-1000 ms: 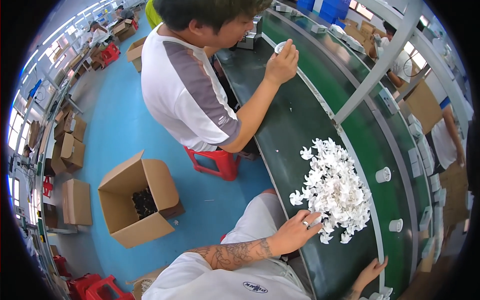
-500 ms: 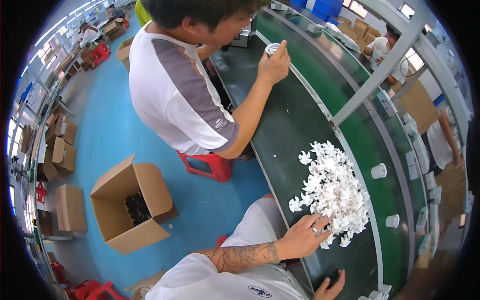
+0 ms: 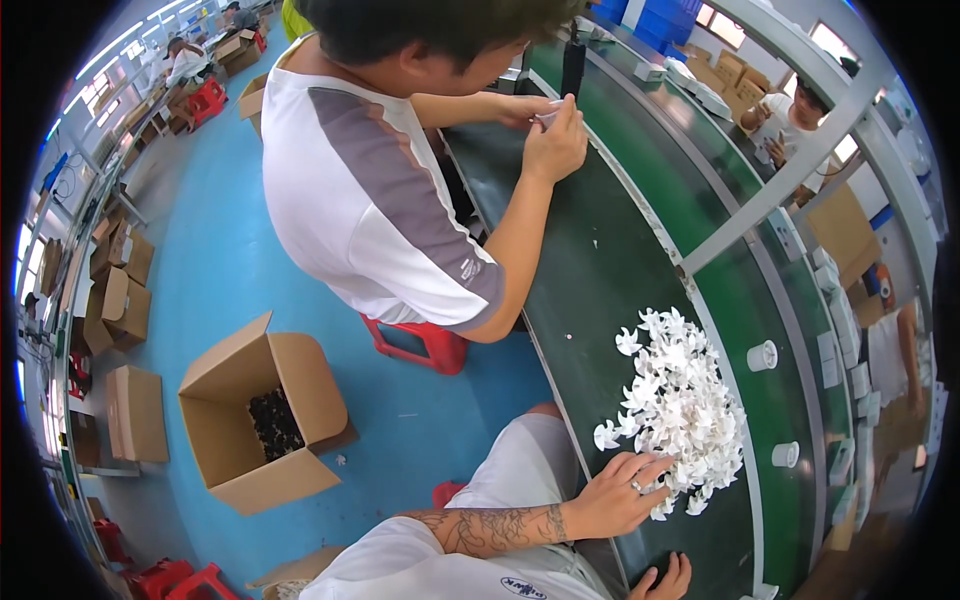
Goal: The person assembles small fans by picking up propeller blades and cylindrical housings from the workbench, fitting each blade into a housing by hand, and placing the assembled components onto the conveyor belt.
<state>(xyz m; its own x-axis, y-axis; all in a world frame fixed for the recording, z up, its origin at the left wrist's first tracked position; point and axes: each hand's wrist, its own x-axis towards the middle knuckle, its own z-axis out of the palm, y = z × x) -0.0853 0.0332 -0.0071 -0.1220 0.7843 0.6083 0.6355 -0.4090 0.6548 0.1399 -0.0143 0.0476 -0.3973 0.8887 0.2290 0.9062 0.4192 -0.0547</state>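
Observation:
A heap of small white pinwheel-shaped plastic parts lies on the dark green work surface. My left hand, with a ring on one finger, rests at the heap's near-left edge. Its fingers stretch over the closest parts, and I see no part gripped. Lower down, close to the picture's bottom edge, my right hand is partly cut off. Its thumb and fingers stand apart, with nothing visible between them.
A co-worker at the left handles a white piece beside a hanging black tool. White cups stand on the green conveyor beyond the heap. A metal post slants across. An open carton sits on the blue floor.
My view has shifted slightly. My left hand stays at the heap's edge; my right hand's fingers have drawn closer together. The co-worker now has both hands at the white piece.

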